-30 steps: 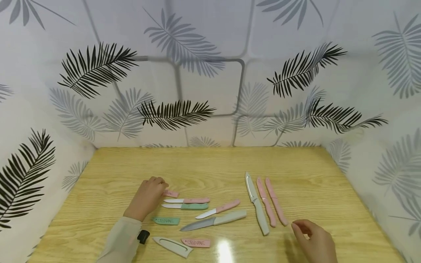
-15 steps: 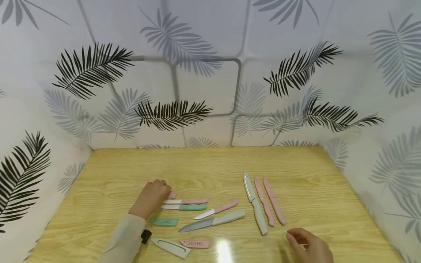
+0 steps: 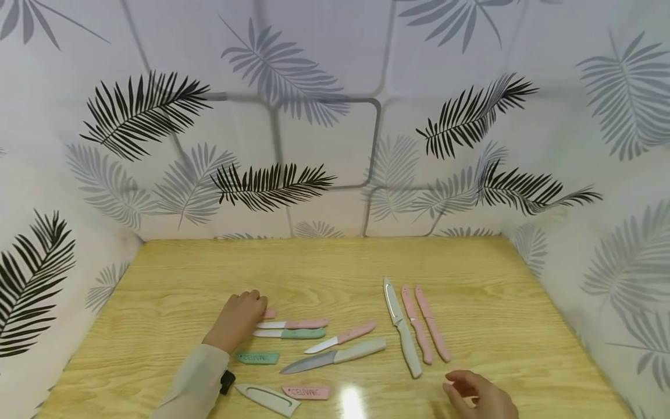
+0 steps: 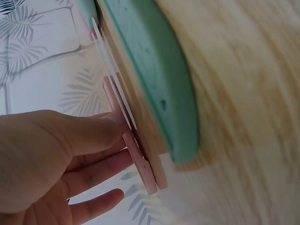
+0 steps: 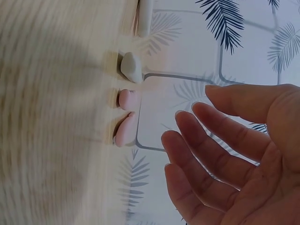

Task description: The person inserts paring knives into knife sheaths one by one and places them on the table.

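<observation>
My left hand (image 3: 238,320) rests on the table (image 3: 209,267), fingertips touching a small pink sheath (image 3: 269,313) just above the pink knife (image 3: 293,323) and green knife (image 3: 290,333). The left wrist view shows my fingers (image 4: 93,133) fairly straight against that sheath. My right hand (image 3: 478,397) hovers open near the front edge, apart from the sheathed knives (image 3: 416,326). Bare wood lies behind.
</observation>
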Demonstrator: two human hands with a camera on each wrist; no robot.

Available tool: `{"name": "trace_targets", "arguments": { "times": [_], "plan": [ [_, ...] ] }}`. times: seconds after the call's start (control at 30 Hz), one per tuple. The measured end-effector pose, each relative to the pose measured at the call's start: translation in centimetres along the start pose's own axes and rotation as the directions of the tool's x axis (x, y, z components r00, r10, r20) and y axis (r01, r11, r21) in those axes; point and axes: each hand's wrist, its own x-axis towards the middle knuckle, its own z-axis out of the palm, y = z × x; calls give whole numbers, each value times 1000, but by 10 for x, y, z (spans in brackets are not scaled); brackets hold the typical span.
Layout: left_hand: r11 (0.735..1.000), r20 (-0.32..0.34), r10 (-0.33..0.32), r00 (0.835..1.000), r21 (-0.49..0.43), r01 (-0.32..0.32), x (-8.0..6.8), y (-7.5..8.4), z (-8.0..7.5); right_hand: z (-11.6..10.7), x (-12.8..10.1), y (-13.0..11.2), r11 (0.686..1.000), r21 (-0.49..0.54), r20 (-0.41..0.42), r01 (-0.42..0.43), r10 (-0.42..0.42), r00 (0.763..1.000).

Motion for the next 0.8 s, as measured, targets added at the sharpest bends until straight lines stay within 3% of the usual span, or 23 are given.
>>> {"name": "trace_targets", "arguments": {
  "times": [0.37, 0.5, 0.63, 0.8],
  "plan": [
    [997, -5, 3, 1000, -81, -4, -8, -5, 5, 4, -1, -1, 999, -17, 9, 33, -33, 999],
    [997, -52, 46, 998, -52, -49, -10, -5, 1, 4, 2, -9, 998, -14, 6, 58, -58, 998],
    [997, -115, 73, 991, 38, -69, -15, -4, -7, 4, 10, -27, 989, 27, -33, 145, -144, 989],
    [995, -165, 76, 983, 80, -64, -23, 4, -22, 8, 26, -57, 959, 55, -88, 278, -272, 958]
  ]
}}
